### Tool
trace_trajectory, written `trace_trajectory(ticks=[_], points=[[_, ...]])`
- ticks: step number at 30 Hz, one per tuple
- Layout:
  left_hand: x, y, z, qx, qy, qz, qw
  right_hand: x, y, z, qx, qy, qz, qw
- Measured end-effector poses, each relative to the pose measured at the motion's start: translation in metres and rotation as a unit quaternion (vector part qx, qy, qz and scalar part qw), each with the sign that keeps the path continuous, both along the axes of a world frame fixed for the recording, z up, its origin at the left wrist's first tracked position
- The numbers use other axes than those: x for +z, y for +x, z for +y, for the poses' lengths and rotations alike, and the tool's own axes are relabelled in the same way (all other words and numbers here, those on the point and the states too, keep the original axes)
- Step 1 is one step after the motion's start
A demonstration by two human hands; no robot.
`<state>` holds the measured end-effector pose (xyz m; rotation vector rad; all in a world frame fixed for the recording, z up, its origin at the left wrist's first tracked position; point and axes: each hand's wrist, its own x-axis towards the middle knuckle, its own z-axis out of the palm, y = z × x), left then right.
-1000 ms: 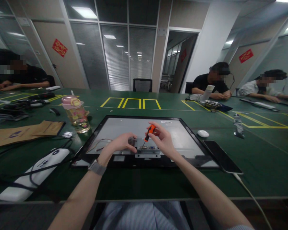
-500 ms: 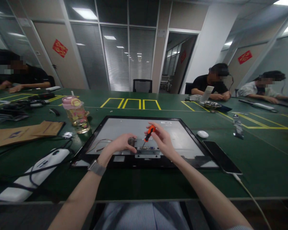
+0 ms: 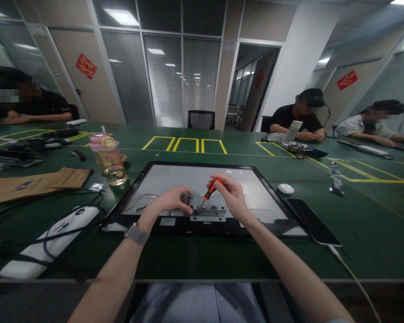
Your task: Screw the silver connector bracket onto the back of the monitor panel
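Observation:
My right hand [image 3: 234, 195] is closed round an orange and black screwdriver [image 3: 212, 188]. The tool slants down to the left, its thin shaft ending at a metal bracket [image 3: 208, 218] that bears ports. Whether the tip sits on a screw is too small to tell. My left hand [image 3: 171, 200], with a watch on the wrist, curls at the bracket's left edge, thumb and fingertips touching it. A dark rounded patch shows between those fingers; I cannot make out what it is. Under both hands lies a flat display panel [image 3: 183, 174], grey back upward, framed in black.
Left of the panel stand a pink-lidded drink bottle [image 3: 108, 157] and a white power strip [image 3: 50, 244] with black cables; a brown paper envelope [image 3: 37, 184] lies beyond. To the right are a white earbud case [image 3: 286, 189] and a charging phone [image 3: 311, 220]. Other people sit across the table.
The screwdriver handle leans a little further right, and my right hand has shifted slightly with it. My left hand stays at the bracket. The whole view has moved slightly.

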<state>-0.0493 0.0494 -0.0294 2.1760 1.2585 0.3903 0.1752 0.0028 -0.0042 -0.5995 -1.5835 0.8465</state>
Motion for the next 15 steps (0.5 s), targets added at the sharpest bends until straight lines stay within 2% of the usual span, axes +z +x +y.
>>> trace_trajectory(ticks=[2,5,11,15], points=[[0.0002,0.0001,-0.0002,0.002,-0.002,0.005,1.0,0.0002,0.0006,0.0013,0.055,-0.025,0.001,0.998],[0.0001,0.0001,-0.0003,0.0,0.0,0.008,1.0,-0.0029,0.0004,0.005,0.092,-0.038,0.035,0.994],[-0.0049,-0.0013,0.0027,-0.003,0.004,-0.005,1.0,-0.0048,-0.0006,0.0069,0.098,-0.065,0.099,0.988],[-0.0076,-0.0015,0.0039,-0.002,0.006,-0.007,1.0,-0.0014,-0.0003,0.0047,0.095,-0.09,0.098,0.986]])
